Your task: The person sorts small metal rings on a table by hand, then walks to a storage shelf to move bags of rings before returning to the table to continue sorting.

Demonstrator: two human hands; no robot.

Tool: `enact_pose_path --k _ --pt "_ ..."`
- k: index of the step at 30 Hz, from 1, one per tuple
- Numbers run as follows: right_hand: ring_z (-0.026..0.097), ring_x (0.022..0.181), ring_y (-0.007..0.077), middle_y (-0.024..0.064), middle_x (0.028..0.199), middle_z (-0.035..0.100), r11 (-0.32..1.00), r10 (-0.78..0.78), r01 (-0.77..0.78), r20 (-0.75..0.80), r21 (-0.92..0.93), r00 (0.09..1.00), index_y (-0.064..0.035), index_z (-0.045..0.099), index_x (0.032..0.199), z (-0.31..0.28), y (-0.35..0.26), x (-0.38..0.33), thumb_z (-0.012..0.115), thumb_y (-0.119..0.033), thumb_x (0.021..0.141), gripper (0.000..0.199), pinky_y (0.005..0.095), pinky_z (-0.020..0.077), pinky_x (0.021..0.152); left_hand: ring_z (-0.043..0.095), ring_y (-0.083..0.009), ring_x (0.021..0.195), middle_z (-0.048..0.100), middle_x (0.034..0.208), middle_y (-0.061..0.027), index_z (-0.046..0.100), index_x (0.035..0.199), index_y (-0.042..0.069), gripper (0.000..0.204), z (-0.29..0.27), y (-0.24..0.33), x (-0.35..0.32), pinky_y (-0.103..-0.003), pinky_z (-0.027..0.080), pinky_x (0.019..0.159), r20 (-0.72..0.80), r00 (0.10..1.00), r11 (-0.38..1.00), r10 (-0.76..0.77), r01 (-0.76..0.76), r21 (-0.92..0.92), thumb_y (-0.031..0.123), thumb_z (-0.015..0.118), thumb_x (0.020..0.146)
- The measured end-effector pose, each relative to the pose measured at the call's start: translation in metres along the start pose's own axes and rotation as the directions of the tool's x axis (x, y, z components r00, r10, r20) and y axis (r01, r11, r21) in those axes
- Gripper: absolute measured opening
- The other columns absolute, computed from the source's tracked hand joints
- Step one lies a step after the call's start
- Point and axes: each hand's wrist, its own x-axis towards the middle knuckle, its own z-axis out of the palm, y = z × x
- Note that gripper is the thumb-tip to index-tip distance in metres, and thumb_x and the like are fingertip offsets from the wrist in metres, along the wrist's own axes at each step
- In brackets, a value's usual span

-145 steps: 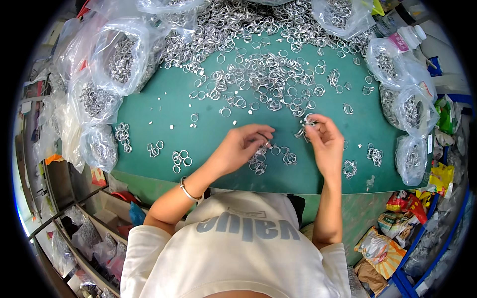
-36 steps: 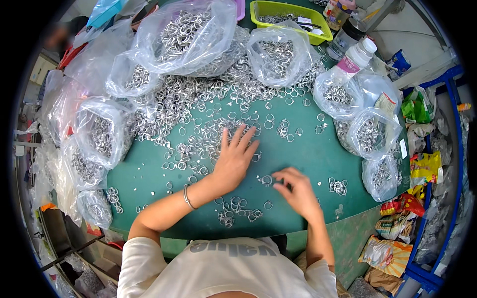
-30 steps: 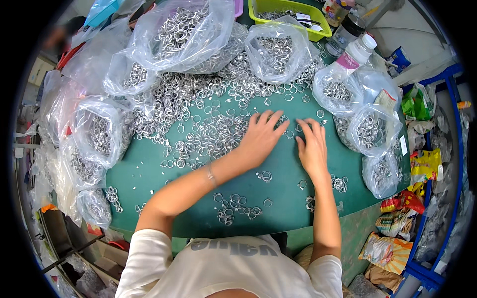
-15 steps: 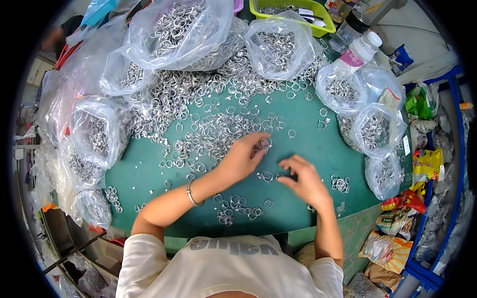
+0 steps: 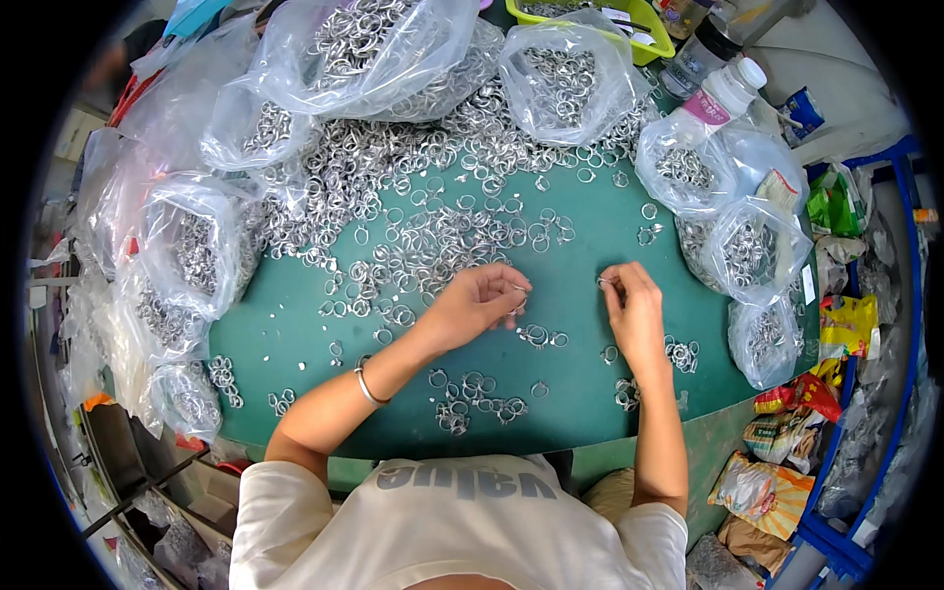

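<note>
A large heap of small silver metal rings [image 5: 423, 187] covers the far half of a green table [image 5: 580, 388]. My left hand [image 5: 482, 305] hovers just in front of the heap, fingers curled, pinching a small ring at its fingertips. My right hand [image 5: 634, 305] is a short way to the right, also pinching a small ring [image 5: 605, 282] between thumb and forefinger. Loose linked rings [image 5: 541, 336] lie on the table between and below both hands, and another small cluster [image 5: 472, 398] lies nearer my body.
Clear plastic bags full of rings ring the table: a big bag [image 5: 364, 44] at the back, another bag [image 5: 565, 79] beside it, several on the left [image 5: 192, 251] and right [image 5: 752, 251]. A white plastic bottle [image 5: 718, 98] and a yellow-green tray [image 5: 639, 20] stand at the back right.
Both hands swept out over the ring heap, then drew back toward me. They now hold small rings pinched at the fingertips, apart from each other above the bare green surface.
</note>
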Motion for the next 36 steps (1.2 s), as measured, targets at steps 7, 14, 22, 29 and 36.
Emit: enact_pose_path --k 7,14,22,29,36 --pt "0.058 0.071 0.0261 0.0132 0.081 0.058 0.967 0.055 -0.066 -0.049 -0.246 0.997 0.0033 0.061 0.087 -0.067 0.016 -0.053 0.064 0.008 0.076 0.012 0.034 0.0465 0.066 0.054 -0.0091 0.066 0.059 0.083 -0.0047 0.054 0.114 0.0 0.026 0.011 -0.018 -0.015 -0.025 0.047 0.063 0.059 0.978 0.887 0.198 -0.204 0.415 0.0 0.056 0.089" --pt "0.055 0.089 0.0345 0.0159 0.093 0.059 0.967 -0.02 -0.019 -0.15 -0.254 0.988 0.0017 0.063 0.093 -0.059 -0.007 -0.042 0.065 0.0 0.076 0.017 0.0416 0.0442 0.08 0.054 -0.0132 0.065 0.06 0.084 -0.0077 0.059 0.114 0.003 0.03 0.024 -0.008 -0.024 -0.029 0.046 0.061 0.022 0.973 0.83 0.23 -0.208 0.517 -0.003 0.058 0.084" --pt "0.057 0.091 0.0333 0.014 0.099 0.057 0.957 -0.225 0.262 0.252 -0.124 0.941 -0.0025 0.059 0.108 -0.004 -0.051 -0.034 0.07 -0.003 0.074 0.036 0.0434 0.0475 0.077 0.063 -0.0302 0.079 0.062 0.088 -0.0143 0.059 0.112 0.0 0.034 0.02 -0.016 -0.03 -0.037 0.049 0.07 -0.018 0.965 0.823 0.262 -0.214 0.527 -0.009 0.054 0.08" --pt "0.058 0.075 0.0312 0.0128 0.094 0.055 0.98 0.02 -0.1 0.413 0.173 0.911 -0.0025 0.058 0.106 -0.003 -0.042 -0.045 0.067 0.002 0.076 0.032 0.0384 0.0468 0.067 0.063 -0.0277 0.088 0.056 0.106 -0.0153 0.056 0.117 0.001 0.041 0.022 -0.016 -0.045 -0.035 0.052 0.072 -0.049 0.935 0.84 0.351 -0.291 0.457 -0.015 0.051 0.079" --pt "0.058 0.088 0.0353 0.014 0.101 0.053 0.986 -0.086 0.002 0.495 0.167 0.865 -0.002 0.059 0.106 0.005 -0.046 -0.055 0.065 -0.006 0.08 0.026 0.0416 0.0474 0.073 0.062 -0.0237 0.09 0.056 0.114 -0.0135 0.056 0.119 0.001 0.041 0.021 -0.015 -0.051 -0.034 0.053 0.074 -0.186 0.943 0.883 0.276 -0.173 0.435 -0.012 0.055 0.08"
